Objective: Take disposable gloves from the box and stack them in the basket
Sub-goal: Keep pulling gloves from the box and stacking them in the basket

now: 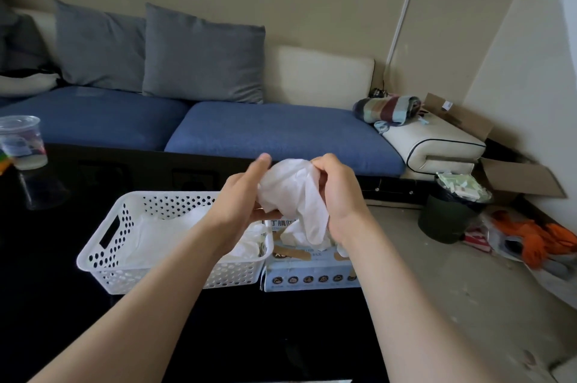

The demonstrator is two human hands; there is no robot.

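Both hands were raised above the near edge of the black glossy bench (62,304), with one white, crumpled disposable glove (290,189) held between them. The left hand (243,198) supported the glove from the left and from beneath. Its thumb (263,162) pointed upward, clear of the material, and its remaining fingers were mostly hidden under the glove, so their spread could not be determined. The right hand (342,192) gripped the right side of the glove. Its fingers (317,161) were curled together over the top fold, and a loose end of the glove hung below the palm.

The glove was in the air, directly above the light-blue cardboard glove box (312,278), which lay on the bench with further white material protruding from its top opening. The white perforated plastic basket (103,245) stood just beside the box on its left, the two walls touching or nearly touching. A flat stack of white gloves (162,232) lay inside the basket.

A clear plastic cup (22,142) stood at the far left of the bench. Beyond the bench was a sofa with blue seat cushions (281,129) and two grey pillows (203,58), and a striped folded blanket (387,108) lay at its right end. A dark waste bin (446,217) and an open brown cardboard carton (524,178) stood on the floor at the right.
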